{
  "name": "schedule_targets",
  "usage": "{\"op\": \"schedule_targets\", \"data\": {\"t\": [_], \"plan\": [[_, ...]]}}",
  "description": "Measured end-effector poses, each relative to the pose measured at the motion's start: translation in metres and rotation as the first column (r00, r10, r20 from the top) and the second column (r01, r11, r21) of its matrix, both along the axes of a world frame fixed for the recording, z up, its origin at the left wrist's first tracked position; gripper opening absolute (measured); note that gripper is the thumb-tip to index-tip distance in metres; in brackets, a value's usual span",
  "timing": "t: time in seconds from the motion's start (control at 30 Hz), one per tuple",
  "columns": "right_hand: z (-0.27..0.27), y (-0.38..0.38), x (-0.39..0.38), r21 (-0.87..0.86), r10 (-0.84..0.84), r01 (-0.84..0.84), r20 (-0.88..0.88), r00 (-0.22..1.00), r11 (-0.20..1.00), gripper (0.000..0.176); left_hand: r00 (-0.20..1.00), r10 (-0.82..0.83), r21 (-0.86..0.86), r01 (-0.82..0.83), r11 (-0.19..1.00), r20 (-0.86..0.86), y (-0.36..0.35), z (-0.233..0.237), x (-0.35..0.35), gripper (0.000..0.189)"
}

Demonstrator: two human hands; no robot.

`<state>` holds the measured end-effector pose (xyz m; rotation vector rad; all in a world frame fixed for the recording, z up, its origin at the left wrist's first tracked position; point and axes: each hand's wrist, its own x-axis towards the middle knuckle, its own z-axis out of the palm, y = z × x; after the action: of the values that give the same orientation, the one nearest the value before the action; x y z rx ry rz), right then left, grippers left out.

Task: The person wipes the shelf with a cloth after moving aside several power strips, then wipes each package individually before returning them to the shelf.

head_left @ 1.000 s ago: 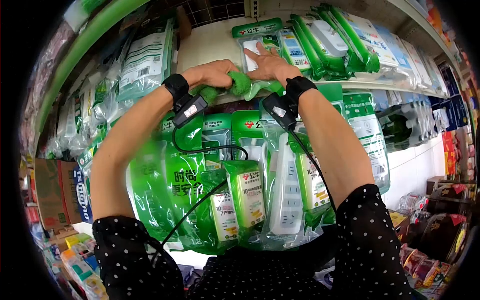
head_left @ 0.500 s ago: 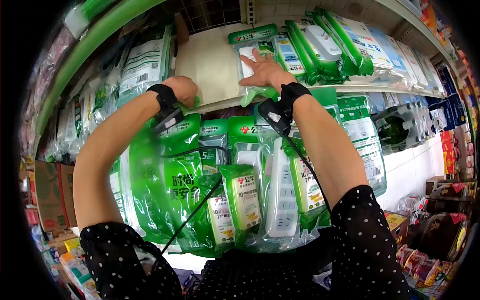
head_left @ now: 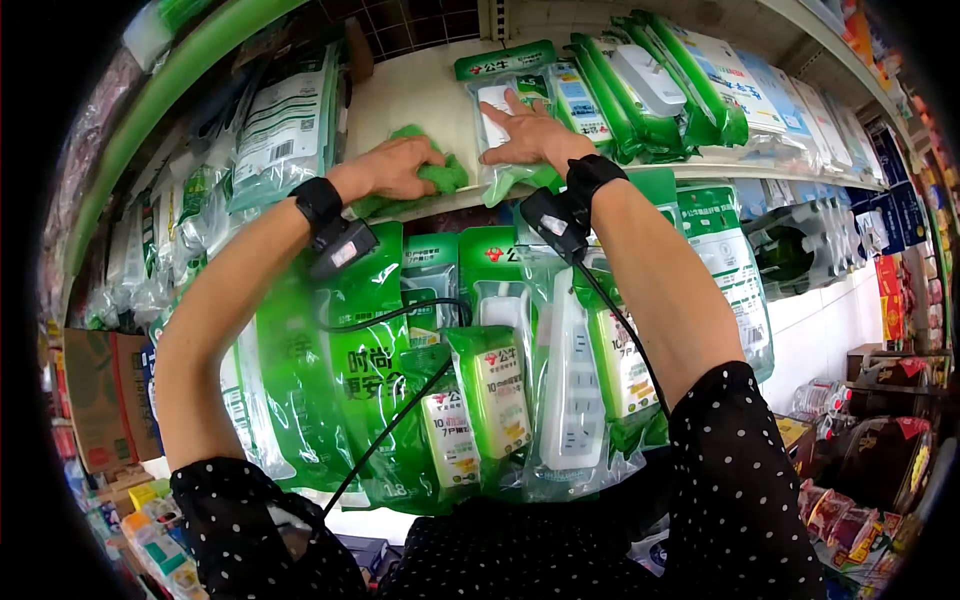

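Note:
A crumpled green cloth (head_left: pixel 442 176) lies on the pale shelf board (head_left: pixel 400 95), and my left hand (head_left: pixel 398 168) is closed on it, pressing near the shelf's front edge. My right hand (head_left: pixel 525 132) has its fingers spread over a packaged item with a green header (head_left: pixel 505 62) at the back of the shelf. Light green material (head_left: pixel 520 180) sits beneath that palm at the edge. Below both hands, a packaged white power strip (head_left: pixel 572 390) and a large green package (head_left: pixel 365 350) stand in front of my body.
More green-and-white packages (head_left: pixel 650 80) fill the shelf's right side, and bagged packs (head_left: pixel 285 125) stand on the left. A black cable (head_left: pixel 390 425) runs from my wrists downward. At the far left is a cardboard box (head_left: pixel 105 395); a plastic-wrapped bottle pack (head_left: pixel 800 250) is at right.
My left hand has moved right along the shelf, and the green cloth now shows spread around its fingers. My right hand has stayed nearly in place.

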<state>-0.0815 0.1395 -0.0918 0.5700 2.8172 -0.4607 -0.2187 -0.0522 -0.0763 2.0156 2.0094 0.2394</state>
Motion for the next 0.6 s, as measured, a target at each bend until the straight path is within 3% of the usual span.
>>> {"op": "schedule_targets", "data": {"t": [0.07, 0.17, 0.27, 0.43, 0.53, 0.6], "plan": [[0.003, -0.002, 0.002, 0.002, 0.012, -0.012, 0.006, 1.0, 1.0, 0.093, 0.999, 0.036, 0.123, -0.038, 0.992, 0.014, 0.0, -0.003, 0.009, 0.034], [0.006, -0.003, 0.005, 0.042, 0.025, -0.026, 0.022, 0.999, 0.999, 0.095, 0.992, 0.123, 0.148, -0.119, 0.982, -0.02, 0.007, 0.002, 0.019, 0.031], [0.01, -0.005, 0.003, 0.073, 0.048, -0.05, 0.032, 0.998, 0.996, 0.095, 0.988, 0.065, 0.22, -0.033, 0.975, -0.14, 0.022, -0.01, 0.013, 0.029], [0.003, -0.001, 0.002, 0.082, 0.083, -0.082, -0.013, 0.996, 0.993, 0.092, 0.946, 0.156, 0.232, -0.09, 0.969, -0.284, 0.055, -0.027, -0.012, 0.033], [-0.002, -0.001, 0.003, 0.091, 0.055, -0.052, -0.04, 0.998, 0.995, 0.089, 0.888, 0.267, 0.024, -0.279, 0.96, -0.375, 0.102, -0.027, -0.044, 0.041], [-0.002, -0.001, 0.003, 0.091, 0.052, -0.047, -0.048, 0.997, 0.995, 0.088, 0.87, 0.322, -0.001, -0.347, 0.938, -0.374, 0.127, -0.025, -0.069, 0.046]]}}
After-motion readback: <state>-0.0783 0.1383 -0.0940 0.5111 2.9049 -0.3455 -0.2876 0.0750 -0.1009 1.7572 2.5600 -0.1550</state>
